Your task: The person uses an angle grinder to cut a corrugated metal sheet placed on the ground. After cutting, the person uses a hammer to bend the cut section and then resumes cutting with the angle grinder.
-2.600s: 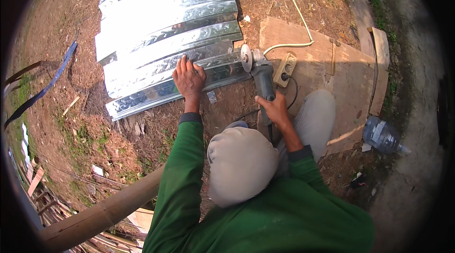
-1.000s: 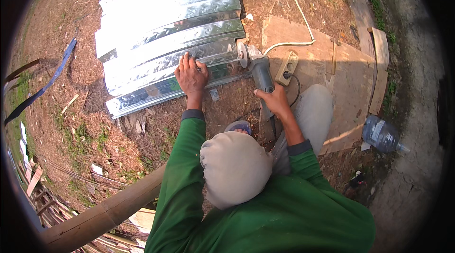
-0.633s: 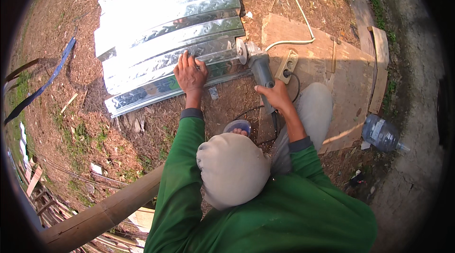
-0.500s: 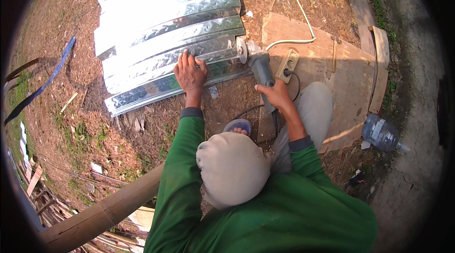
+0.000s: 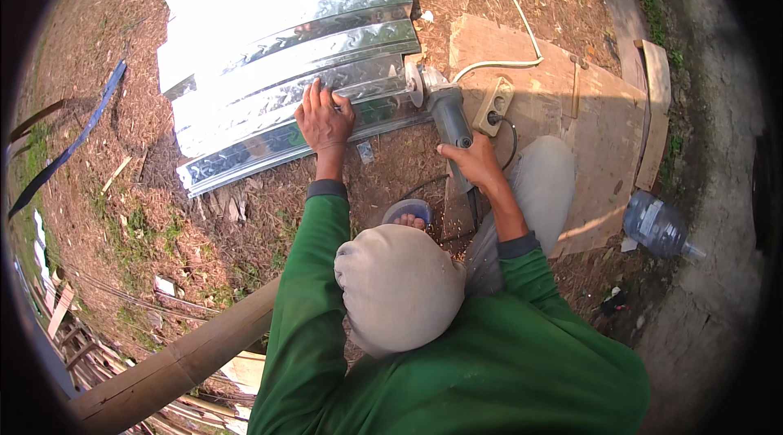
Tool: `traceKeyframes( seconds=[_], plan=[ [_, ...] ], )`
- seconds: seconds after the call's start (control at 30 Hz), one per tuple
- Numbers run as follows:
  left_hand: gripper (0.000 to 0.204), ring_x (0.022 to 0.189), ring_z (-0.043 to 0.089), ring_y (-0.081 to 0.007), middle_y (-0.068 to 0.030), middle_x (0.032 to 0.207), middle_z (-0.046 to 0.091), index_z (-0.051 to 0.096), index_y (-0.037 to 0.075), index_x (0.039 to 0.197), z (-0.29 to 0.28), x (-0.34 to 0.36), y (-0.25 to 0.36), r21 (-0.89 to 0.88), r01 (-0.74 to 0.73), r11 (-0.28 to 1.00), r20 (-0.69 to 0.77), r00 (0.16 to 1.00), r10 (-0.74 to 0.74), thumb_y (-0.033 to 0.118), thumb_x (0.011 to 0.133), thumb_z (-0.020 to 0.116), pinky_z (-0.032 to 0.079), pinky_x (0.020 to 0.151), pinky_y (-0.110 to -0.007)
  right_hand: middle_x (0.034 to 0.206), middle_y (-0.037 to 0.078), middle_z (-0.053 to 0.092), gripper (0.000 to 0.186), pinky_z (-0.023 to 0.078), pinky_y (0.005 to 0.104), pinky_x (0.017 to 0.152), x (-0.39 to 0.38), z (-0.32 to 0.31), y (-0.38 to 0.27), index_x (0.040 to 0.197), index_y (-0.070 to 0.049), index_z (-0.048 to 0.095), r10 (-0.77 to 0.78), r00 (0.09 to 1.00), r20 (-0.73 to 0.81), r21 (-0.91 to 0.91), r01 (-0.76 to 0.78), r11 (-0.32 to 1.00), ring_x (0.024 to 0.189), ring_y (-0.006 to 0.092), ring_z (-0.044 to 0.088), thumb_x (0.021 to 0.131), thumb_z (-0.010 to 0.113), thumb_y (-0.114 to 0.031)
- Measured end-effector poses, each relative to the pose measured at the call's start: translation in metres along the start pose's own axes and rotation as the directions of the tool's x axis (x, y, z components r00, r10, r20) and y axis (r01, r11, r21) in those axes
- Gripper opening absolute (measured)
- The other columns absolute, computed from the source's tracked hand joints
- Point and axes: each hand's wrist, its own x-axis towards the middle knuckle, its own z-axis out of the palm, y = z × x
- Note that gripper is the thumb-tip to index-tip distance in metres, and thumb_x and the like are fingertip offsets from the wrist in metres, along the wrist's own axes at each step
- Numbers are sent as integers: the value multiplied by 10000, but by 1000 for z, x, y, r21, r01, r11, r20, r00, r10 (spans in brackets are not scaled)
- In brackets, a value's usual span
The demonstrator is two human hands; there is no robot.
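Left hand [image 5: 324,117]: pressed flat, unclenched, on corrugated metal sheet [image 5: 285,52] lying on ground, so it is steadied.
Right hand [image 5: 477,164]: clenched around angle grinder [image 5: 444,113]; disc is set at sheet's near-right edge.

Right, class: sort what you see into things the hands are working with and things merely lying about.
In use: left hand pressing corrugated metal sheet; right hand gripping angle grinder; extension socket.

Lying about: plastic water bottle; blue strap; bamboo pole.
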Motion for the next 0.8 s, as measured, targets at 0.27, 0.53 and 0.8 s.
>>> traceKeyframes(
  seconds=[0.27, 0.53, 0.8],
  plan=[
    [260, 1436, 655, -294, -103, 1463, 757, 818, 106, 1158, -2, 1, 1, -3, 31, 1000, 46, 998, -31, 236, 977, 683, 459, 1143, -479, 941, 216, 800, 623, 601, 437, 710, 1, 0, 14, 1250, 132, 717, -76, 996, -48, -75, 72, 995, 788, 272, 780, 837, 916, -289],
    [256, 1435, 660, -287, -103, 1463, 761, 827, 105, 1138, 0, 1, 0, -31, 43, 999, 36, 998, -42, 229, 972, 678, 461, 1144, -472, 950, 198, 800, 541, 596, 422, 680, -8, -4, 9, 1182, 117, 746, -37, 999, -39, -78, 34, 996, 782, 257, 771, 840, 913, -267],
    [272, 1416, 676, -285, -100, 1448, 770, 838, 87, 1137, 0, -1, 0, -15, 41, 999, 29, 999, -41, 228, 975, 671, 467, 1139, -469, 882, 103, 755, 340, 601, 351, 561, -43, -19, 4, 1108, 62, 734, 81, 997, 4, 231, -79, 970, 648, 171, 721, 941, 879, -197]
  ],
)
